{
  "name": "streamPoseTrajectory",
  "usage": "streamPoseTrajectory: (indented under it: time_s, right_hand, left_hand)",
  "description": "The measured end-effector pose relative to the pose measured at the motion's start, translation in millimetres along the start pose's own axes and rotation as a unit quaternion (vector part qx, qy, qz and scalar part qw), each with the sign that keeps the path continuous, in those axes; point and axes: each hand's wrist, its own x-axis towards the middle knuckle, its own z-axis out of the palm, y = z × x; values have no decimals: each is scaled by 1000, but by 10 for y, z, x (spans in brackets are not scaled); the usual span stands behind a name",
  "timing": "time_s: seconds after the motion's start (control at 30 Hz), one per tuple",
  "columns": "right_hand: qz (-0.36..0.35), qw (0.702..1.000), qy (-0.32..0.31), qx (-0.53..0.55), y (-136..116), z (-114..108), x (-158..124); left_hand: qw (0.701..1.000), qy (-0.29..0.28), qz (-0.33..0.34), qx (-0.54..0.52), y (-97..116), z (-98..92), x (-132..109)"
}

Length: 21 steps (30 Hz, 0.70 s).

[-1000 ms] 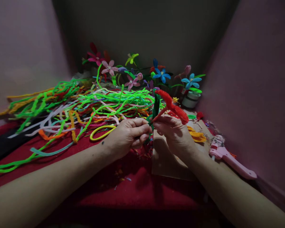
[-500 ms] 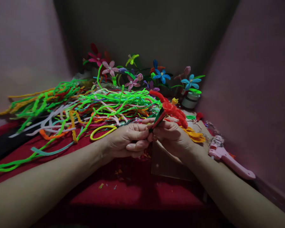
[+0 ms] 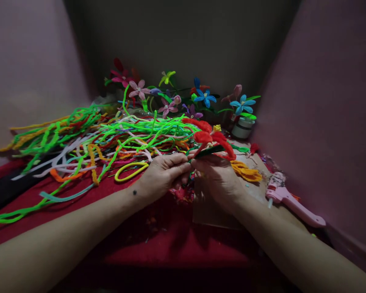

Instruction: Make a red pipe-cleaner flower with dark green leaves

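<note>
My left hand (image 3: 164, 173) and my right hand (image 3: 216, 177) meet at the middle of the red cloth, both closed. Between their fingertips they pinch the base of a red pipe-cleaner flower (image 3: 212, 136) whose loops point up and to the right. A dark green pipe cleaner (image 3: 209, 152) lies along the flower's stem, almost level, pointing right; the fingers hide its near end. Under my right hand lies a brown cardboard sheet (image 3: 210, 211).
A big heap of loose pipe cleaners (image 3: 110, 134), mostly neon green, covers the left and middle of the red cloth (image 3: 171, 244). Finished flowers (image 3: 205, 97) stand at the back by a small jar (image 3: 242, 127). A pink glue gun (image 3: 288, 199) lies right; orange pieces (image 3: 247, 171) beside it.
The dark green pipe cleaner has swung from upright down to nearly level, pointing right. The red flower has tipped lower and both hands have drawn slightly closer together.
</note>
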Motion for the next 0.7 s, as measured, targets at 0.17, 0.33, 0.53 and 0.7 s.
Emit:
streamPoseTrajectory:
  time_s: [0.17, 0.33, 0.53, 0.7]
  right_hand:
    - [44, 996, -69, 18, -35, -52, 7]
    - [33, 995, -91, 27, -74, -17, -36]
    - [-9, 1000, 12, 14, -1, 15, -9]
    - [-35, 999, 19, -35, 47, 5, 0]
  left_hand:
    - [968, -129, -71, -205, -57, -80, 15]
    - [926, -236, -112, -271, -81, -116, 23]
    - [1000, 2, 9, 26, -24, 11, -7]
    - [987, 69, 76, 122, -84, 57, -26]
